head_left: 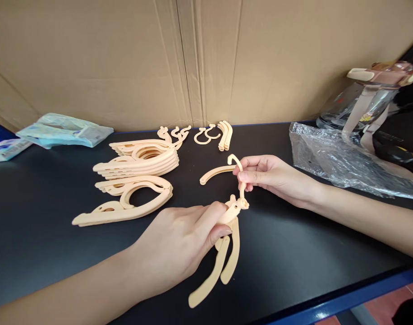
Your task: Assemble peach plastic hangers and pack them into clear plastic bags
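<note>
My left hand is closed around the top of a peach plastic folding hanger, whose two curved arms hang down toward the table's front edge. My right hand pinches the hanger's hook between thumb and fingers, right above the joint held by my left hand. A loose curved arm piece lies on the black table just left of my right hand.
A stack of finished hangers and a lower one lie at centre left. Loose hooks and arm pieces sit by the cardboard wall. Crumpled clear plastic and a glass jug stand right; blue packets left.
</note>
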### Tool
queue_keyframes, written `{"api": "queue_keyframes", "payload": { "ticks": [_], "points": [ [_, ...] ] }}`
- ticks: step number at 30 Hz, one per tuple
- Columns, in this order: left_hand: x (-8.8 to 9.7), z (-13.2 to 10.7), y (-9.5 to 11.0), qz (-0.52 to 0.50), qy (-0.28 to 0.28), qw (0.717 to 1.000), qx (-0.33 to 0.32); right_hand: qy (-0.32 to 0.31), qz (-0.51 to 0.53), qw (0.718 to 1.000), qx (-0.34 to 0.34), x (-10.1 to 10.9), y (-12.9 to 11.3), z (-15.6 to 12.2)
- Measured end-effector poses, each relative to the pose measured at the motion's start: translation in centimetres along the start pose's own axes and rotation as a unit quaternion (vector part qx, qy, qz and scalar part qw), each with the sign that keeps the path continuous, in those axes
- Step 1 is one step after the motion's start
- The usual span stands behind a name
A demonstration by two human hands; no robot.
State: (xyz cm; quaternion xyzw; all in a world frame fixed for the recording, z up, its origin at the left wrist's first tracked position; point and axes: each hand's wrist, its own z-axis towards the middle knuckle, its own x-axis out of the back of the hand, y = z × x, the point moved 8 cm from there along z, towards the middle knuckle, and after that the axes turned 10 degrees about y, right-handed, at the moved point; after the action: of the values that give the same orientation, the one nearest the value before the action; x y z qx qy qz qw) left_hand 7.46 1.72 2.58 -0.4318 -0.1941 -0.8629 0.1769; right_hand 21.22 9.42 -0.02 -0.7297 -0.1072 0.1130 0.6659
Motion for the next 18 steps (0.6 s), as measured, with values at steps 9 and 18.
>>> {"api": "queue_keyframes", "payload": {
  "ticks": [9, 18],
  "points": [
    [0.22, 0.67, 0.11, 0.013, 0.002, 1.000, -0.007, -0.007, 0.047, 0.999, -0.008, 0.09, -0.13, -0.06],
    [0.30, 0.55, 0.47, 0.024, -0.005, 1.000, -0.018, -0.008, -0.017, 1.000, -0.002, -0.06, 0.10, -0.10]
  ]
}}
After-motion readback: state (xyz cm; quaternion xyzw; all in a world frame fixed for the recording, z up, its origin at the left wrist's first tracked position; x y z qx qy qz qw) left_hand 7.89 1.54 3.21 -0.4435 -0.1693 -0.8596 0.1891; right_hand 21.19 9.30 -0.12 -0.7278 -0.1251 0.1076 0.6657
